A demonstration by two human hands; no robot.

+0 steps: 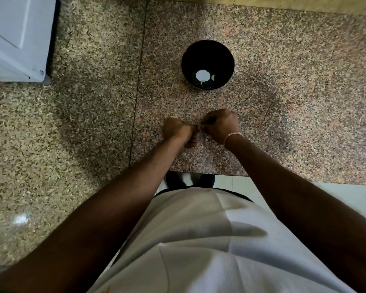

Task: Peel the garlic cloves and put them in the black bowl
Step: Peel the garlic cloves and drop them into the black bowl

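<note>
The black bowl [208,64] stands on the speckled granite counter beyond my hands. Inside it lie a white garlic head [202,75] and a small pale clove [213,77]. My left hand [176,130] and my right hand [220,124] are held close together above the counter, below the bowl, both with curled fingers. Between their fingertips they pinch a small pale garlic clove [199,127], which the fingers mostly hide. A pale band circles my right wrist.
A white appliance [17,37] stands at the back left corner of the granite counter [82,123]. A seam runs down the counter left of the bowl. The counter's front edge lies just below my hands, with pale floor beyond.
</note>
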